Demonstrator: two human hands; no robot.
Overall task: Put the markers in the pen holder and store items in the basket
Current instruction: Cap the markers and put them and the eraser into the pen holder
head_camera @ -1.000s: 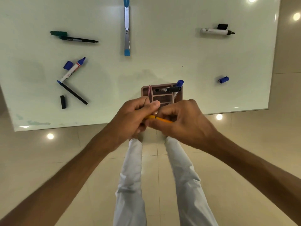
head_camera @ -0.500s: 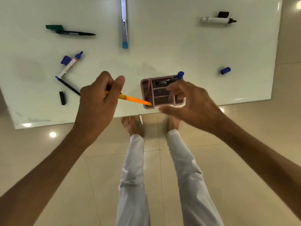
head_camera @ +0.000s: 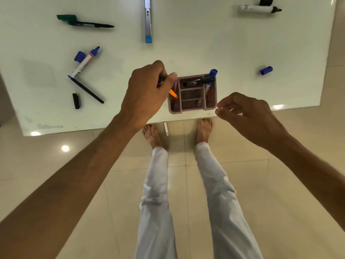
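A pink pen holder (head_camera: 211, 106) with several compartments stands near the front edge of the glass table (head_camera: 186, 43). A black marker (head_camera: 198, 82) lies across its far side, beside a blue-capped one (head_camera: 212, 72). My left hand (head_camera: 145, 94) grips an orange pen (head_camera: 173, 94) whose tip points down into the holder's left compartment. To the holder's right my right hand (head_camera: 248, 113) hovers with fingers loosely curled, holding nothing. Loose on the table: a blue marker (head_camera: 85, 63) with its cap (head_camera: 79, 56) off, a black pen (head_camera: 86, 89), a green pen (head_camera: 85, 24).
A black-tipped white marker (head_camera: 258, 8) and its black cap (head_camera: 266, 1) lie far right. A blue cap (head_camera: 266, 70), a small black cap (head_camera: 76, 100) and a silver-blue cutter (head_camera: 148, 21) also rest on the table. My bare feet and a small white object (head_camera: 165, 128) are on the tiled floor.
My left hand carried the orange pen from left of the holder over its left compartment. My right hand drew back from the holder toward the right front corner.
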